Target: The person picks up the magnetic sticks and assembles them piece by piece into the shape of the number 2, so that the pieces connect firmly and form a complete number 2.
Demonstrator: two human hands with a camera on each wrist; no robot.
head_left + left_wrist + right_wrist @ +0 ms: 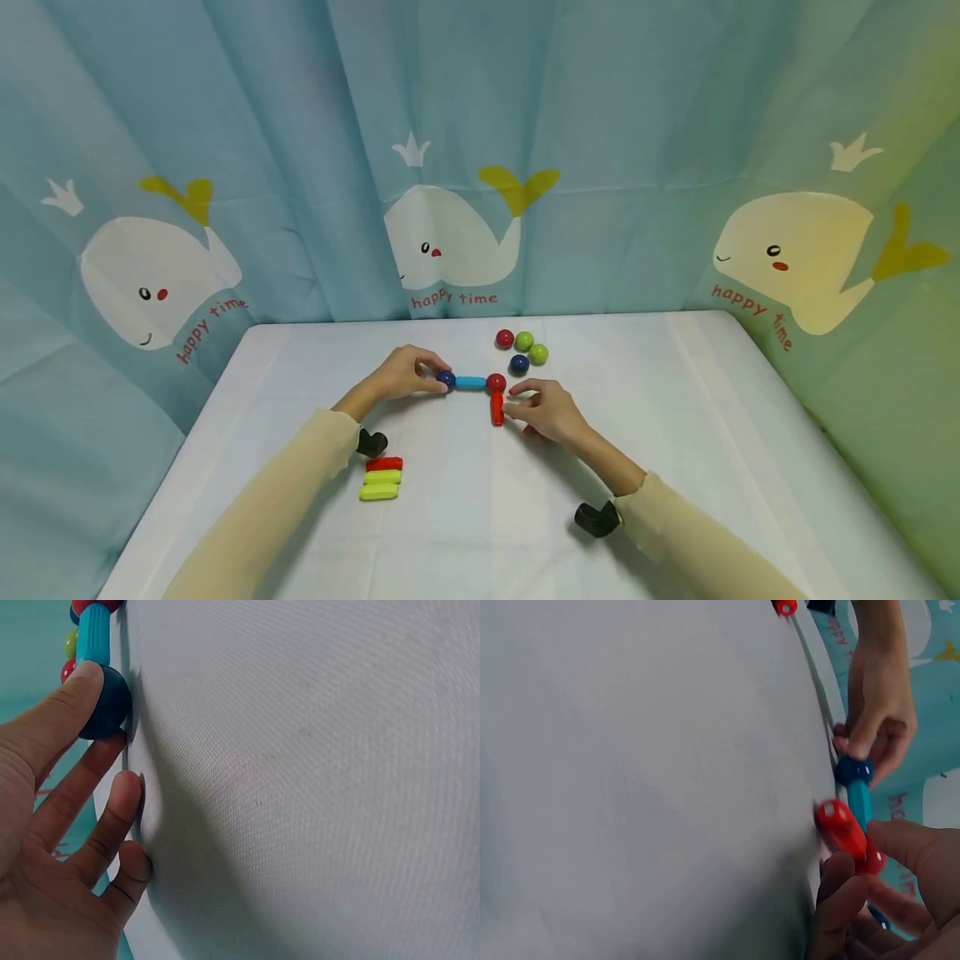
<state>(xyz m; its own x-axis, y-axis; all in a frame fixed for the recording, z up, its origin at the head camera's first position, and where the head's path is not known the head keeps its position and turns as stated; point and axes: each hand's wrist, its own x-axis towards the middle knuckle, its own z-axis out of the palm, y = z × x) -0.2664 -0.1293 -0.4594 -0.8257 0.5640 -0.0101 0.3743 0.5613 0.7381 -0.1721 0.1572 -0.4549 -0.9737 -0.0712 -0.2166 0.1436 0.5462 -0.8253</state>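
Note:
A blue stick [471, 382] joins a dark blue ball [446, 381] on its left to a red ball [496, 382] on its right. From the red ball a red stick [497, 408] runs toward the near side, its end face showing in the right wrist view. My left hand [408, 372] pinches the dark blue ball between thumb and forefinger, the other fingers loosely bent near the table. Beside the red stick and red ball is my right hand [551, 410], thumb and forefinger apart, thumb tip right at the stick.
Behind the joined pieces lie a loose red ball [505, 339], two green balls [538, 354] and another dark blue ball [519, 364]. A red stick [384, 463] and two yellow-green sticks [378, 492] lie near the left forearm. A curtain [622, 250] hangs behind the white table [450, 542].

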